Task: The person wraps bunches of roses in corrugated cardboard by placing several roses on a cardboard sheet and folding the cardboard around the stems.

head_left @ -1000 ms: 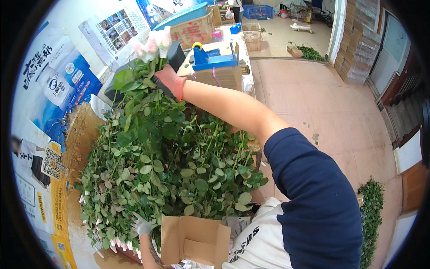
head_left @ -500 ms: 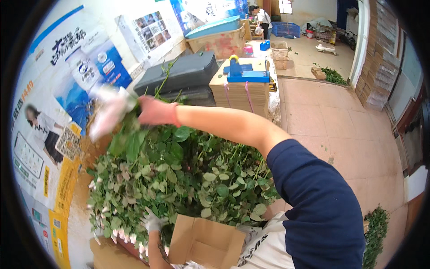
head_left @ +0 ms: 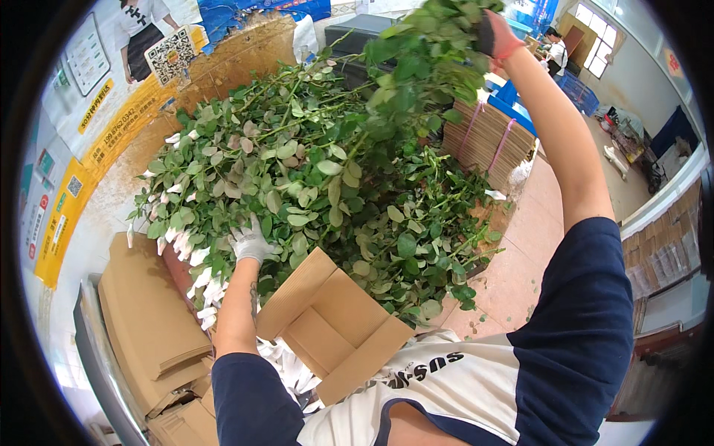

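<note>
A big heap of leafy cut-flower stems [head_left: 297, 171] covers the bench before me, white sleeves [head_left: 182, 241] capping many tips along its left edge. My left hand [head_left: 251, 244], in a pale glove, lies on the left side of the heap with its fingers spread among the leaves. High at the upper right, my right hand [head_left: 500, 39], in a red and dark glove, is closed around a bunch of leafy stems [head_left: 431, 63]. That bunch hangs left of the hand, over the heap's far side; its ends are partly cut off by the frame.
An open cardboard box [head_left: 335, 320] sits right against my body, with white sleeves [head_left: 286, 364] beside it. Flattened cardboard [head_left: 149, 312] leans at the left. Behind the heap stand tied cardboard sheets [head_left: 483, 141] and a dark box [head_left: 353, 37]. Another person [head_left: 555, 52] is farther back.
My right hand has swung from the far left to the upper right with the leafy bunch. My left hand stays on the heap. The view has turned.
</note>
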Motion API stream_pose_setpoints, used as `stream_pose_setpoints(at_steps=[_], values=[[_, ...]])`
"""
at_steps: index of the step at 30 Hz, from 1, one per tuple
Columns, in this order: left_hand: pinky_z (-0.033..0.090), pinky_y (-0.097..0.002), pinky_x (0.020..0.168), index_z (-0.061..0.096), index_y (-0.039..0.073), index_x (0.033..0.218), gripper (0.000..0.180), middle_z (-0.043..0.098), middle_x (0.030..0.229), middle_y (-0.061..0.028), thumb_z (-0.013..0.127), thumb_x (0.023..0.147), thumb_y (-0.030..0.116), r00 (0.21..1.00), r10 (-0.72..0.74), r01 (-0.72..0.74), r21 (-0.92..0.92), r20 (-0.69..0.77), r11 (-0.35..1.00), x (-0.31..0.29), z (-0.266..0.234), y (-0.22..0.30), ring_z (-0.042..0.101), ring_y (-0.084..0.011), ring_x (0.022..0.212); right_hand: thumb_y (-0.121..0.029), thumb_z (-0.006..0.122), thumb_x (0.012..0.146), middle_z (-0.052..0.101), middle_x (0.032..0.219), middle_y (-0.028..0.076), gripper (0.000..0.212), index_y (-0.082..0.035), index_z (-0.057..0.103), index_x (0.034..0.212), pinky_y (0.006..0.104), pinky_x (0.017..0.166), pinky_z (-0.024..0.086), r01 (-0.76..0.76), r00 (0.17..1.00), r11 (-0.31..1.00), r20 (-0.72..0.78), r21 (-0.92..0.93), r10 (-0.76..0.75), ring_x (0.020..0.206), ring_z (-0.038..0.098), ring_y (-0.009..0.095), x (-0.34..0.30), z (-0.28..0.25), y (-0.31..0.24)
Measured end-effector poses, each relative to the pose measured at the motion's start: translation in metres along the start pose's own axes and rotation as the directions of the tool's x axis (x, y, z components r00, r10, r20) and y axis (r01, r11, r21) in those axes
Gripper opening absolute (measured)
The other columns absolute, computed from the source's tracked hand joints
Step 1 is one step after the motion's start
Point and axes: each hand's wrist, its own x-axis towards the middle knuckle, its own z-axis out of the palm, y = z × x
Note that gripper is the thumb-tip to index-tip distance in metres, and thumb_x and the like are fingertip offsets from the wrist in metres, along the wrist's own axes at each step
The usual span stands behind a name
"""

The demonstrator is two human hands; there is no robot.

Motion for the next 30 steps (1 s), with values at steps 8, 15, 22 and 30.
stream_pose_setpoints(at_steps=[8,15,22,30], values=[[0.015,-0.0534,0.109,0.003,0.019,0.147,0.106,0.022,0.146,-0.0239,0.066,0.069,0.055,0.999,0.027,-0.026,0.015,-0.024,1.000,0.001,0.008,-0.008,0.018,-0.0436,0.135,-0.024,0.058,0.082,0.060,0.104,0.017,0.035,0.001,0.058,0.105,0.0360,0.078,0.048,0.031,0.999,0.999,-0.027,0.030,-0.031,0.093,0.058,0.026,-0.002,0.008,0.038],[0.036,-0.0405,0.102,0.019,0.013,0.145,0.088,0.044,0.134,-0.0203,0.059,0.074,0.047,0.975,0.077,-0.039,-0.185,0.208,0.982,-0.020,-0.064,-0.027,0.045,-0.0363,0.122,-0.023,0.058,0.082,0.060,0.106,0.016,0.034,0.000,0.057,0.107,0.0358,0.080,0.047,0.118,0.992,0.990,0.063,-0.080,-0.113,0.095,0.058,0.026,0.016,0.095,0.003],[0.039,-0.0424,0.097,0.034,0.007,0.136,0.082,0.046,0.130,-0.0202,0.059,0.073,0.054,0.818,0.396,-0.494,-0.157,-0.416,0.855,-0.059,-0.118,0.045,0.045,-0.0323,0.122,-0.023,0.057,0.082,0.059,0.107,0.015,0.034,-0.001,0.057,0.108,0.0356,0.082,0.046,0.147,0.989,0.981,0.052,-0.130,-0.141,0.096,0.057,0.026,0.019,0.085,0.027],[0.042,-0.0464,0.083,0.031,0.008,0.138,0.083,0.064,0.100,-0.0142,0.067,0.067,0.028,0.852,0.333,-0.378,-0.036,-0.404,0.925,-0.022,-0.067,0.072,0.061,-0.0313,0.090,-0.022,0.057,0.082,0.059,0.109,0.014,0.034,-0.002,0.057,0.110,0.0353,0.084,0.046,0.218,0.975,0.971,-0.022,-0.094,-0.221,0.098,0.056,0.026,0.025,0.058,0.088]])
